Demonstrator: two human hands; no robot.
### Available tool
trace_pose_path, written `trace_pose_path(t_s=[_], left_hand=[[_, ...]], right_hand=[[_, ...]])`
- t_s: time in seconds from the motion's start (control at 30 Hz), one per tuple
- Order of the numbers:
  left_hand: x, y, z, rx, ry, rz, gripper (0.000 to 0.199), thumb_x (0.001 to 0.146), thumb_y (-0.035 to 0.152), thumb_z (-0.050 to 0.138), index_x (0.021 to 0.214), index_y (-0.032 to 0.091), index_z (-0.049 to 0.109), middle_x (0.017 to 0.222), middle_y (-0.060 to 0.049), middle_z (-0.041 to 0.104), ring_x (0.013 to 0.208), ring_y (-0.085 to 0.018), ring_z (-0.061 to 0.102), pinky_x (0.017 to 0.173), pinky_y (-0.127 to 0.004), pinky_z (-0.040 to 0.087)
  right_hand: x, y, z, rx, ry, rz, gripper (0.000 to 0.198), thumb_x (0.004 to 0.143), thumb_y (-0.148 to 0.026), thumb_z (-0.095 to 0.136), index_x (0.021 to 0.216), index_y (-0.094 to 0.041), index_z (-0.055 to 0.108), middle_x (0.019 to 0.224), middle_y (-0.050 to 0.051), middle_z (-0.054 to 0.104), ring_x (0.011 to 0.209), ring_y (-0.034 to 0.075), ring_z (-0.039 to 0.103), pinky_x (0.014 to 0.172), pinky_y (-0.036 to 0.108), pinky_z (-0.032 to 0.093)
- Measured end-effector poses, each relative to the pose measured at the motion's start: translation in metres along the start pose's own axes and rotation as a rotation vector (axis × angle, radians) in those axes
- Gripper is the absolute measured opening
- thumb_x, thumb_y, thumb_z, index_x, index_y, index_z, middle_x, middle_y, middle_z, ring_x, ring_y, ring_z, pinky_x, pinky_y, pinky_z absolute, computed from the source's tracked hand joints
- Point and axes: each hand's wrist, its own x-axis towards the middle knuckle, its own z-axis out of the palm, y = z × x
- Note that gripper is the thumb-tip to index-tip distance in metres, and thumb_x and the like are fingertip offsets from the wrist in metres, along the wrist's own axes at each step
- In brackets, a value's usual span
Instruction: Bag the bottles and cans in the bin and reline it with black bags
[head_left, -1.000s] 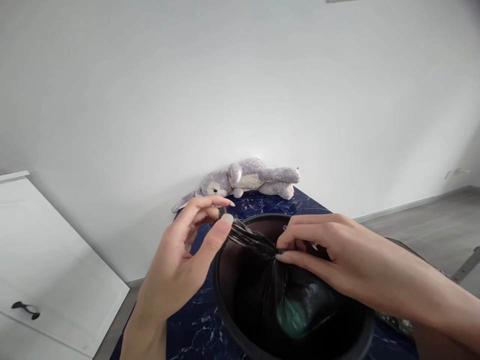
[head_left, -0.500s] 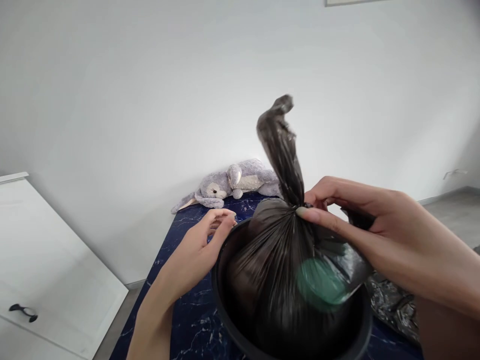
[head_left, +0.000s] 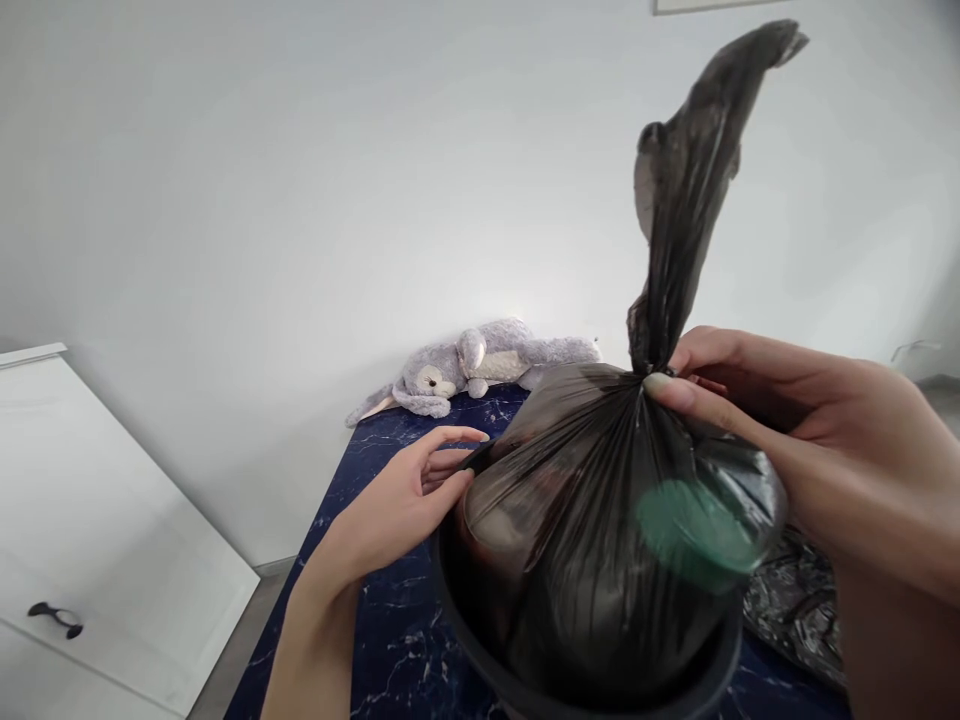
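Observation:
A black plastic garbage bag (head_left: 592, 520), its neck gathered tight and the loose top standing up, bulges from a dark round bin (head_left: 457, 630). Something green shows through the thin plastic on the bag's right side; the other contents are too dim to name. My right hand (head_left: 810, 420) pinches the bag's neck between thumb and fingers. At the bin's far left rim is my left hand (head_left: 420, 490), with fingers curled at the edge and the thumb by the bag; it appears to grip the rim.
The bin stands on a dark blue marble-patterned table (head_left: 397, 620). A grey plush rabbit (head_left: 480, 365) lies at the table's far end against the white wall (head_left: 300, 200). Crumpled black plastic (head_left: 795, 610) is at the right. On the left stands a white cabinet (head_left: 112, 530) with a black handle.
My right hand has drawn the bag up and to the right, so more of it rises above the rim. My left hand remains at the rim, its fingers slightly more extended.

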Motion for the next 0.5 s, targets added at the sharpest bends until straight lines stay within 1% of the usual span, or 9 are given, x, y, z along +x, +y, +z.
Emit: trace_pose_path(t_s=[0.1, 0.27, 0.37, 0.43, 0.5], left_hand=[[-0.001, -0.002, 0.000, -0.022, -0.001, 0.000, 0.053, 0.101, 0.054, 0.069, 0.147, 0.029, 0.058, 0.145, -0.011, 0.074, 0.129, -0.030, 0.074, 0.102, -0.041, 0.063], [-0.004, -0.003, 0.003, -0.019, 0.029, 0.016, 0.059, 0.098, 0.057, 0.069, 0.149, 0.029, 0.058, 0.137, -0.011, 0.078, 0.120, -0.033, 0.077, 0.091, -0.041, 0.066], [-0.004, -0.003, 0.002, -0.008, 0.020, 0.049, 0.060, 0.099, 0.061, 0.066, 0.150, 0.029, 0.058, 0.138, -0.012, 0.077, 0.121, -0.036, 0.076, 0.095, -0.046, 0.065], [-0.004, -0.004, 0.001, -0.010, 0.017, 0.076, 0.060, 0.100, 0.061, 0.066, 0.150, 0.028, 0.059, 0.139, -0.012, 0.077, 0.122, -0.037, 0.075, 0.100, -0.048, 0.063], [-0.003, -0.006, 0.000, -0.016, 0.023, 0.102, 0.059, 0.101, 0.060, 0.065, 0.150, 0.028, 0.060, 0.138, -0.012, 0.077, 0.121, -0.036, 0.075, 0.101, -0.048, 0.063]], right_hand=[[0.004, -0.002, 0.001, 0.055, 0.028, 0.041, 0.025, 0.082, -0.050, 0.092, 0.089, -0.029, 0.081, 0.077, -0.001, 0.068, 0.065, 0.015, 0.057, 0.048, 0.024, 0.039], [0.028, -0.010, -0.004, 0.105, -0.030, 0.065, 0.026, 0.081, -0.043, 0.094, 0.091, -0.023, 0.081, 0.076, -0.001, 0.069, 0.064, 0.012, 0.058, 0.049, 0.020, 0.041], [0.050, -0.015, -0.014, 0.170, -0.043, 0.097, 0.028, 0.078, -0.037, 0.097, 0.092, -0.021, 0.080, 0.078, 0.000, 0.071, 0.064, 0.011, 0.060, 0.051, 0.020, 0.045], [0.062, -0.020, -0.021, 0.209, -0.041, 0.095, 0.029, 0.074, -0.031, 0.098, 0.092, -0.019, 0.079, 0.081, 0.001, 0.073, 0.068, 0.012, 0.064, 0.057, 0.021, 0.051], [0.072, -0.028, -0.025, 0.235, -0.058, 0.089, 0.025, 0.075, -0.024, 0.097, 0.090, -0.018, 0.077, 0.082, 0.000, 0.073, 0.071, 0.012, 0.066, 0.062, 0.022, 0.053]])
